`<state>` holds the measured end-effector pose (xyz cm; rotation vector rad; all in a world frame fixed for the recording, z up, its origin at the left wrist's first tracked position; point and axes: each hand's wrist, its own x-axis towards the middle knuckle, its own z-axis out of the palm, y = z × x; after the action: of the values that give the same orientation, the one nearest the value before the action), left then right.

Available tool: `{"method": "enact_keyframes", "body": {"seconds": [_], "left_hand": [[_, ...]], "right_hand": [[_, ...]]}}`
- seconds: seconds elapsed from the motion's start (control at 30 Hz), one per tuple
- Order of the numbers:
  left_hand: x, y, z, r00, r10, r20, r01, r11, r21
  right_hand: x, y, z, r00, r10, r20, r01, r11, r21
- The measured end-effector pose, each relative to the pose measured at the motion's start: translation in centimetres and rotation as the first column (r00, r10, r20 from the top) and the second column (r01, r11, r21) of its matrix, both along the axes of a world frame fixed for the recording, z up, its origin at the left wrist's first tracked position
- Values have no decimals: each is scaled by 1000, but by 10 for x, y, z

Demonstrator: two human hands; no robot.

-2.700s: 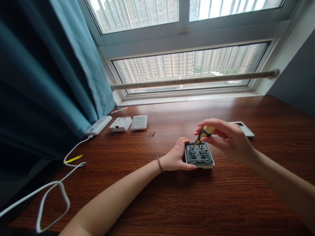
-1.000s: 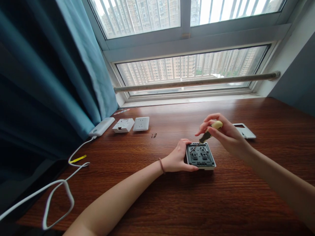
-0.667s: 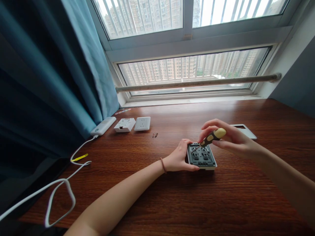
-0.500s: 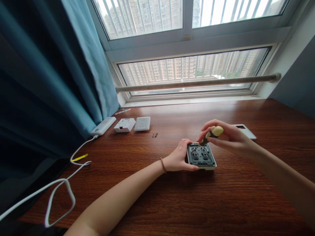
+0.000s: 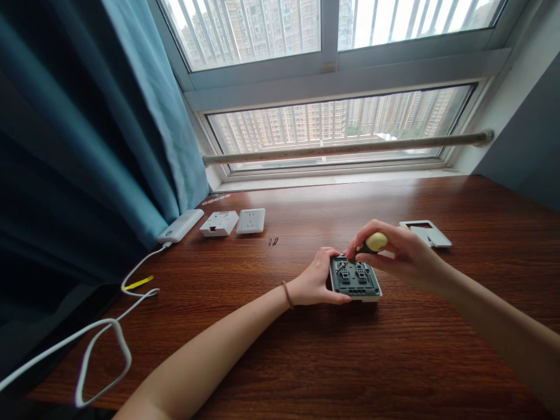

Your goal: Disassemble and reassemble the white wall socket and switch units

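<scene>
A wall switch (image 5: pixel 356 286) with its dark grey inner face up sits on a white box on the table. My left hand (image 5: pixel 319 280) grips its left side, thumb along the near edge and fingers at the far left corner. In my right hand (image 5: pixel 387 242) is a screwdriver (image 5: pixel 375 242) with a yellow and black handle. The tool slants down to the left, its tip at the left part of the switch's face. Whether the tip sits in a screw is too small to tell.
Beyond my right hand lies a white switch cover frame (image 5: pixel 433 236). Several small screws (image 5: pixel 273 241) lie left of centre. Farther left are a white socket panel (image 5: pixel 251 221), a white mounting box (image 5: pixel 219 224) and a white power bank (image 5: pixel 181 226) with a cable (image 5: pixel 126 344).
My right hand and the screwdriver handle have shifted slightly left and lower, with the grip turned a little. The left hand keeps its hold on the switch. The whole view has drifted slightly.
</scene>
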<state>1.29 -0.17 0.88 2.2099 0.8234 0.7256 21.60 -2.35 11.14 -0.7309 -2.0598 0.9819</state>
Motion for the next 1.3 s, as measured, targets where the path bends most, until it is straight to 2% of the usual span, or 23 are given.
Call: {"method": "enact_keyframes", "body": {"seconds": [0.2, 0.43, 0.6, 0.67, 0.77, 0.9, 0.97, 1.0, 1.03, 1.1, 1.13, 1.17, 1.2, 1.3], "left_hand": [[0, 0, -3, 1000, -8, 27, 8, 1000, -13], [0, 0, -2, 999, -28, 31, 28, 1000, -1], [0, -1, -3, 1000, -8, 10, 8, 1000, 13], [0, 0, -4, 1000, -1, 2, 1, 1000, 5], [-1, 0, -9, 1000, 13, -2, -13, 1000, -16], [-1, -1, -12, 1000, 26, 13, -25, 999, -26], [-3, 1, -7, 999, 35, 37, -35, 999, 2], [-6, 2, -2, 997, 49, 55, -50, 998, 26], [-11, 5, 5, 994, 81, 74, -85, 995, 51], [-25, 15, 19, 969, 230, 93, -238, 967, 91], [-35, 23, 26, 930, 359, 80, -365, 925, 100], [-46, 31, 32, 859, 510, 34, -511, 854, 100], [-59, 40, 36, 815, 580, 2, -577, 811, 96], [-97, 64, 36, 731, 673, -113, -668, 739, 89]], "right_hand": [[-3, 0, -3, 993, -111, -48, 110, 994, -12], [-11, -9, 0, 958, -285, -29, 286, 952, 111], [-14, -13, -5, 938, -339, -69, 344, 933, 102], [-13, -11, -6, 929, -352, -119, 359, 932, 48], [-9, -8, -2, 879, -375, -295, 365, 927, -90], [10, 2, 7, 696, -458, -553, 369, 889, -273], [25, 10, 1, 627, -496, -601, 332, 868, -369], [33, 14, -6, 637, -505, -583, 291, 857, -425], [41, 18, -15, 613, -536, -581, 303, 838, -454], [57, 23, -37, 631, -568, -528, 267, 798, -540], [63, 24, -47, 673, -549, -495, 209, 784, -584], [69, 25, -56, 679, -544, -493, 178, 773, -609], [73, 25, -62, 683, -542, -490, 154, 762, -628], [79, 24, -68, 681, -546, -488, 126, 744, -656]]}}
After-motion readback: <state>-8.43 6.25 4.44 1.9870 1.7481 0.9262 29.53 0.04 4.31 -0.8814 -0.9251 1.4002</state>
